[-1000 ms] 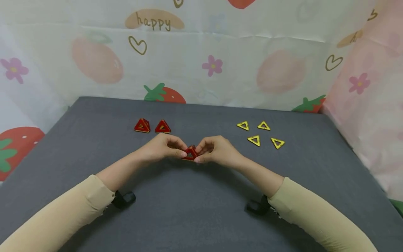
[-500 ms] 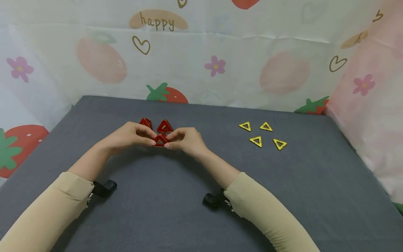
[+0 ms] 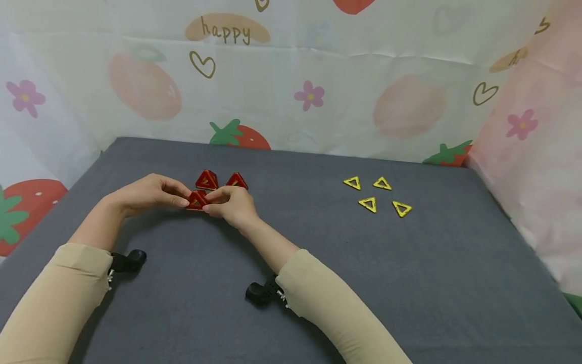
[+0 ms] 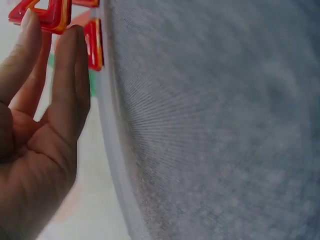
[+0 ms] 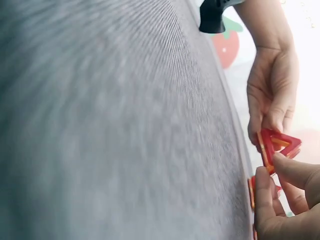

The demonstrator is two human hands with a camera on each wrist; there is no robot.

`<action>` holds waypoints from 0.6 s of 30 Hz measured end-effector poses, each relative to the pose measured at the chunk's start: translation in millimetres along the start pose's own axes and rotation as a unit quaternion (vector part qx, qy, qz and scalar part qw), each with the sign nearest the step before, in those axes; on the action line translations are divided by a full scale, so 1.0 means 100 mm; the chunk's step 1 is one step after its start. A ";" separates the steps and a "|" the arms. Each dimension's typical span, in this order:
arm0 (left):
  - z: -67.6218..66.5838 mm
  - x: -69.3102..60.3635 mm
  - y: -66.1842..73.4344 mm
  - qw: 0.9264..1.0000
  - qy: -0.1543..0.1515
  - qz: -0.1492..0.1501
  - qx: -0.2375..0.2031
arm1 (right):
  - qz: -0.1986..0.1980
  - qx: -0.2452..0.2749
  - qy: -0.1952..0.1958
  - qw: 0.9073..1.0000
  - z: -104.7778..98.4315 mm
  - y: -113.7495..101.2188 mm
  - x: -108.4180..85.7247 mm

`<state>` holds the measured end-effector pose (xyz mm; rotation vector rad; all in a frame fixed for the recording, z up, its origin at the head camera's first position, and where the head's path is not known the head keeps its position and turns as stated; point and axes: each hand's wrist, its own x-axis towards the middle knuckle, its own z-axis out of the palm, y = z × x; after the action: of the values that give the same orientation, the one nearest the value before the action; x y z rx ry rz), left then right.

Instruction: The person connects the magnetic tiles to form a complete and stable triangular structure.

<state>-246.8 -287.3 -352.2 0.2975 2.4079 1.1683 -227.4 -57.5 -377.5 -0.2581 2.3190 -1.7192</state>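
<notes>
A small red pyramid built of open-centred triangle tiles, with orange-yellow showing at its edges, is held between both hands. My left hand pinches its left side with thumb and fingers, while my right hand pinches the right side. In the left wrist view, the left thumb presses a face of the red pyramid. The right wrist view has both hands on the pyramid. Just behind it stand two similar red pyramids, one at left and one at right, the latter partly hidden by my right hand.
Several flat yellow triangle tiles lie apart on the right half of the grey table. A fruit-patterned cloth hangs behind the table's back edge. Black wrist camera mounts stick out below the sleeves.
Both hands have carried the red pyramid left, from the table's middle to just in front of the two standing pyramids. The yellow tiles have stayed in place.
</notes>
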 end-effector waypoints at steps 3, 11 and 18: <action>-0.02 -0.01 -0.08 1.000 -0.012 -0.009 0.002 | 0.010 0.012 -0.012 1.000 0.06 0.02 0.02; -0.01 0.00 -0.13 0.999 -0.013 -0.019 0.034 | 0.011 -0.023 -0.016 1.000 0.13 0.04 0.06; 0.00 0.01 -0.15 0.998 -0.007 -0.022 0.061 | 0.007 -0.055 -0.014 0.998 0.17 0.04 0.06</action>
<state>-248.1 -295.9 -363.9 0.2885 2.4663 0.9995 -227.7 -73.4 -386.1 -0.2843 2.3938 -1.5731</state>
